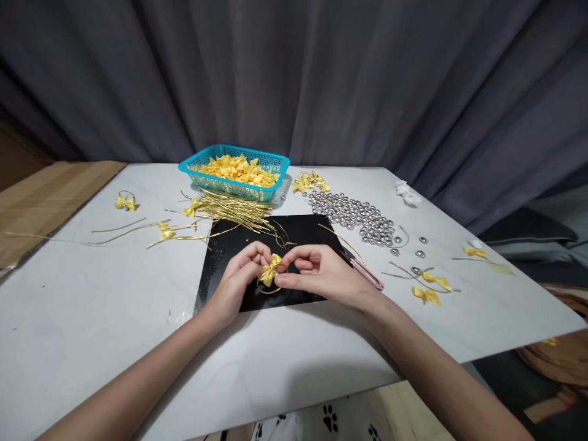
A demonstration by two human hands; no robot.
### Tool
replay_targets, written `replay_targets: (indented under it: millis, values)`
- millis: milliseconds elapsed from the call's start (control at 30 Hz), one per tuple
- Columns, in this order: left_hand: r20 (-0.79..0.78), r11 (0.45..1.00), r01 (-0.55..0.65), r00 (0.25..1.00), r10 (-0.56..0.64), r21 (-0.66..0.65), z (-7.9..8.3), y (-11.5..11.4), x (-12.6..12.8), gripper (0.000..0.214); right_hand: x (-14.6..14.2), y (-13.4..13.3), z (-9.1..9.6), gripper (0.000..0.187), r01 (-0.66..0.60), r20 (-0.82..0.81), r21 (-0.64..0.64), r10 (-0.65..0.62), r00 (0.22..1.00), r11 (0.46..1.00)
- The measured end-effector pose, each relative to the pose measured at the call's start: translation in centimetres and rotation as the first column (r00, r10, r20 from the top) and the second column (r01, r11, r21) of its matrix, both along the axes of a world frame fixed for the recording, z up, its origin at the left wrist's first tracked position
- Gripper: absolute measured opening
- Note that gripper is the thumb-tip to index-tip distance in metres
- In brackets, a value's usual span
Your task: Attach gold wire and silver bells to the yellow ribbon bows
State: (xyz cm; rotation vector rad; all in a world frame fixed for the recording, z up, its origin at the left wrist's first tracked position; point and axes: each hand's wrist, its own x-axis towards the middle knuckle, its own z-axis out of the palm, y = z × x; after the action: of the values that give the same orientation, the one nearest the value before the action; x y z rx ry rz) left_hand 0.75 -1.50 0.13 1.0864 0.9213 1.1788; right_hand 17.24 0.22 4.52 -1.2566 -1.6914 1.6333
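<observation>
Both my hands meet over a black mat (303, 229) in the middle of the white table (92, 318). My left hand (236, 278) and my right hand (316, 272) pinch a small yellow ribbon bow (270, 270) between fingertips. A thin gold wire tie (271, 289) loops out below the bow, held with it. The fingers of both hands are curled closed around the bow.
A teal basket (234, 174) full of yellow bows stands at the back. A bundle of gold wire ties (234, 211) lies in front of it. Silver beads (358, 217) spread to the right. Pink-handled scissors (365, 272) lie by my right wrist. Loose bows (432, 288) and ties are scattered about.
</observation>
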Motion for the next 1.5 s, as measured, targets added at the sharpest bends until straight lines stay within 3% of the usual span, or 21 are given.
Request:
replay_targets:
  millis: [100, 333, 567, 700, 867, 1167, 1300, 1400, 1500]
  values:
    - [-0.034, 0.999, 0.004, 0.999, -0.003, 0.047, -0.2, 0.1, -0.1, 0.005, 0.0, -0.1, 0.0, 0.035, -0.027, -0.062, -0.031, 0.025, 0.998, 0.999]
    - [-0.069, 0.994, 0.051, 0.997, -0.045, 0.095, 0.0, -0.3, -0.1, 0.004, -0.4, -0.2, -0.4, 0.023, 0.113, -0.170, -0.005, -0.112, 0.979, 0.994]
    - [-0.106, 0.977, 0.050, 0.994, -0.028, 0.208, 0.5, -0.9, -0.1, 0.004, -0.1, -0.1, -0.2, 0.017, 0.111, -0.155, 0.053, -0.101, 0.983, 0.992]
    - [-0.133, 0.967, 0.038, 0.991, -0.004, 0.253, 0.7, -1.1, -0.1, 0.004, -0.2, -0.2, -0.4, 0.020, 0.092, -0.092, 0.172, -0.077, 0.993, 0.981]
    - [-0.164, 0.965, -0.004, 0.985, 0.049, 0.262, 0.6, -1.0, -0.2, 0.004, -0.2, -0.2, -0.4, 0.024, 0.012, -0.018, 0.161, -0.009, 1.000, 0.987]
    - [-0.183, 0.968, -0.015, 0.981, 0.062, 0.250, 0.5, -1.0, -0.2, 0.003, 0.6, 0.4, 0.0, 0.028, -0.034, -0.099, 0.039, 0.037, 0.994, 0.999]
    - [-0.182, 0.975, 0.000, 0.982, 0.041, 0.223, 0.6, -0.9, -0.1, 0.003, 0.6, 0.3, 0.0, 0.029, -0.042, -0.072, 0.048, 0.045, 0.996, 0.998]
    - [-0.175, 0.979, -0.018, 0.983, 0.055, 0.204, 0.7, -0.5, 0.0, 0.003, 0.5, 0.1, 0.0, 0.029, 0.007, -0.122, 0.104, 0.005, 0.993, 0.994]
    - [-0.160, 0.984, -0.066, 0.983, 0.094, 0.168, 0.5, -0.1, 0.1, 0.003, 0.8, 0.0, 0.4, 0.031, 0.129, -0.319, 0.132, -0.081, 0.944, 0.983]
